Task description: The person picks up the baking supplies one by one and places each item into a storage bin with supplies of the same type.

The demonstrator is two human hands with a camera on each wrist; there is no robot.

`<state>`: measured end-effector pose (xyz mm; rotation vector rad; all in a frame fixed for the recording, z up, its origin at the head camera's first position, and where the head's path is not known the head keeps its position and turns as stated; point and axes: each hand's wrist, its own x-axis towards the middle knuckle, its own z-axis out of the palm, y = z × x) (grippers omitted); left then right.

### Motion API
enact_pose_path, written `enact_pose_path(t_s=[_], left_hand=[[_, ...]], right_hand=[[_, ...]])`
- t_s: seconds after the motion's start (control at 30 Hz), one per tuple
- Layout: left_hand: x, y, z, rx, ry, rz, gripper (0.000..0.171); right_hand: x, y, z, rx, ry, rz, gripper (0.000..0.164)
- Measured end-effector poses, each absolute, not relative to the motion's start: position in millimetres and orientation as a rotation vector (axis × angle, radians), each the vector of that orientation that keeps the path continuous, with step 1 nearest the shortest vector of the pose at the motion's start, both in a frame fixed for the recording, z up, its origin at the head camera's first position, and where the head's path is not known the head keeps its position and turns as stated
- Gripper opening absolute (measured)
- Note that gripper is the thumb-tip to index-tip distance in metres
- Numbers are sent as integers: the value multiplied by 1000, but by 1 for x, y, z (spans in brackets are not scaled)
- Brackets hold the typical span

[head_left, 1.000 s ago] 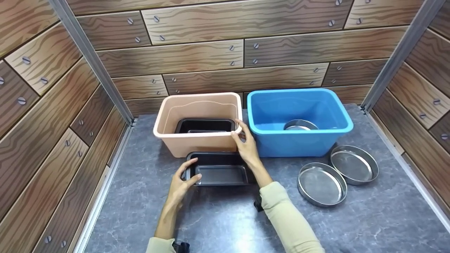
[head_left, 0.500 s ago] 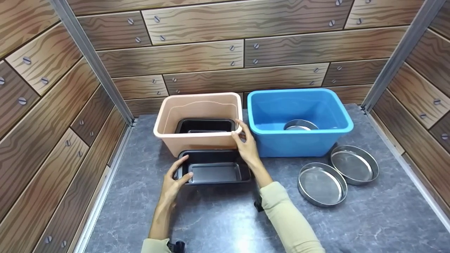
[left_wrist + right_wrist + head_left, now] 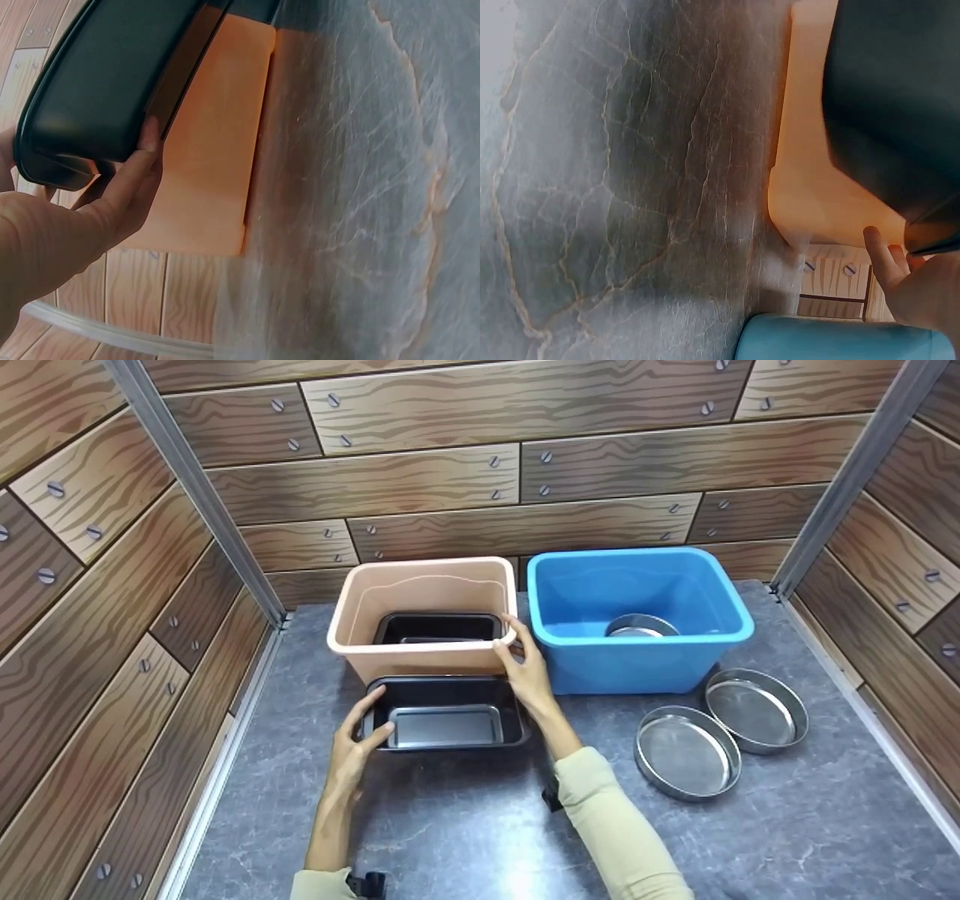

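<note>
A black loaf pan [image 3: 447,726] is held by its left end in my left hand [image 3: 349,757], the thumb over the near rim. The left wrist view shows the loaf pan [image 3: 105,75] raised off the tabletop, in front of the peach bin. My right hand [image 3: 531,679] grips the front right corner of the peach bin [image 3: 420,660]. In the right wrist view, fingers [image 3: 881,255] touch the bin's side, partly hidden by the dark pan. A second black loaf pan [image 3: 439,628] lies inside the peach bin.
A blue bin [image 3: 622,667] stands right of the peach bin, with a round metal pan [image 3: 641,625] inside. Two more round pans, a nearer one [image 3: 688,754] and a farther one [image 3: 754,711], lie on the grey tabletop at right. Wood-print walls enclose the back and sides.
My left hand and the loaf pan have moved left and slightly away from me, along the front of the peach bin. The right hand has stayed at the bin's corner.
</note>
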<state>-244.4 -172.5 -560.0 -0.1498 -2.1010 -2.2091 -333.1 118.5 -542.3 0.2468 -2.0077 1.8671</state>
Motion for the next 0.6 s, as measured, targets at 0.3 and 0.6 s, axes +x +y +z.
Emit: enact_pose_path(t_s=[0.3, 0.6], left_hand=[[-242, -182, -553, -106, -1996, -2307, 52], [-242, -190, -541, -140, -1885, -2409, 54]], right_hand=[[-343, 123, -556, 262, -2047, 1839, 50], [-343, 123, -555, 284, -2033, 1820, 51]])
